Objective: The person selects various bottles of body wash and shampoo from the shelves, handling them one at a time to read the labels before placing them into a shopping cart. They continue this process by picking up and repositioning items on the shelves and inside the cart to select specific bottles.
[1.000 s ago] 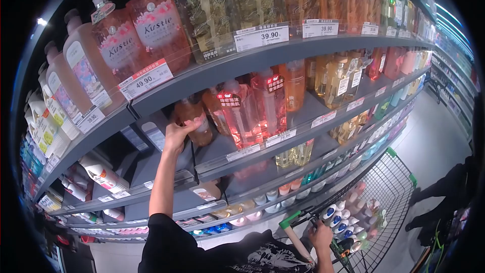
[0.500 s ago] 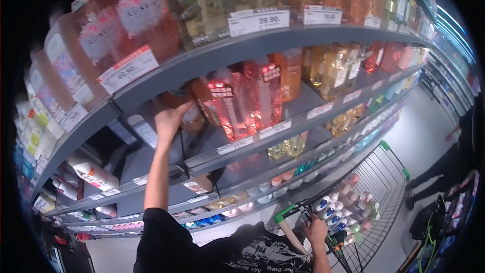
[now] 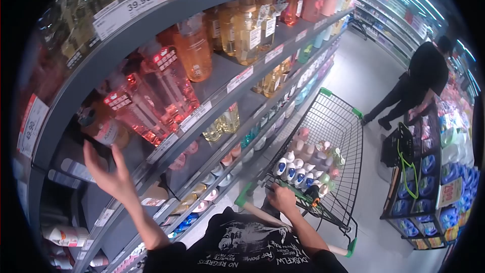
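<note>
My left hand is in front of the middle shelf at the left, fingers apart and nothing in it. Just above its fingertips stands an orange-brown bottle, set back on the shelf. Pink-red bottles with red labels stand to its right. Near the cart's handle, my right hand has its fingers curled; what they hold, if anything, is hidden. The wire shopping cart holds several pump bottles with white, blue and pink parts.
Shelf edges with price tags run along the left. Amber bottles stand farther along. A person in dark clothes is in the aisle beyond the cart. A display rack with blue packs and a black basket stand at the right.
The view has turned right, showing more of the cart and aisle. My left hand has come away from the orange-brown bottle and its fingers are spread.
</note>
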### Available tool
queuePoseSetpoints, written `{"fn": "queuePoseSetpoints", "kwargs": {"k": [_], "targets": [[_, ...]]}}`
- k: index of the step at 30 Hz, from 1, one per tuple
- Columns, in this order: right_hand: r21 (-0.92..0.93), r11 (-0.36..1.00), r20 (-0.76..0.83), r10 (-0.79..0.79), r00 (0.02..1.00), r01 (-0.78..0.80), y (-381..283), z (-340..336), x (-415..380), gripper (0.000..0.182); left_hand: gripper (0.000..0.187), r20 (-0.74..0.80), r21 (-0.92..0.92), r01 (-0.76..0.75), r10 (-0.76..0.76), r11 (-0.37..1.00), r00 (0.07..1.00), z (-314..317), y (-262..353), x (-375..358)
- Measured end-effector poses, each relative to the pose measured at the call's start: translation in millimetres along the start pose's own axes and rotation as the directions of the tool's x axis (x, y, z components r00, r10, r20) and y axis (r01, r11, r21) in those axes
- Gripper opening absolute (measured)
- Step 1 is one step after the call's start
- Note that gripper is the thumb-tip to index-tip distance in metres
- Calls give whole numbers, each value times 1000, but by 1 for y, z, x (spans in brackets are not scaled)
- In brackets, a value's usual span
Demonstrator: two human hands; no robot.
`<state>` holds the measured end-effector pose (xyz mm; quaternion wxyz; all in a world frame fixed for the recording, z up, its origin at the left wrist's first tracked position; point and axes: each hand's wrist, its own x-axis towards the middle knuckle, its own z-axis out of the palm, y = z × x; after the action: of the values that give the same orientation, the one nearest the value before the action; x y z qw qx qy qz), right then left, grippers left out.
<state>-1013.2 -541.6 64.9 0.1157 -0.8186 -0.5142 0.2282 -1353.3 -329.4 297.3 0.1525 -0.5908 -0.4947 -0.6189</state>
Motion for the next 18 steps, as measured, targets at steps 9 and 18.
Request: {"fn": "queuePoseSetpoints", "kwargs": {"k": [9,18], "targets": [[374,918,-144,-83,986,131,17,18,14,37,28,817,-573,441,522,690,244,57,143,-221],[475,879,-42,56,998,-29,67,-62,-18,39,49,891,-313,375,406,873,-202,64,124,-284]]}}
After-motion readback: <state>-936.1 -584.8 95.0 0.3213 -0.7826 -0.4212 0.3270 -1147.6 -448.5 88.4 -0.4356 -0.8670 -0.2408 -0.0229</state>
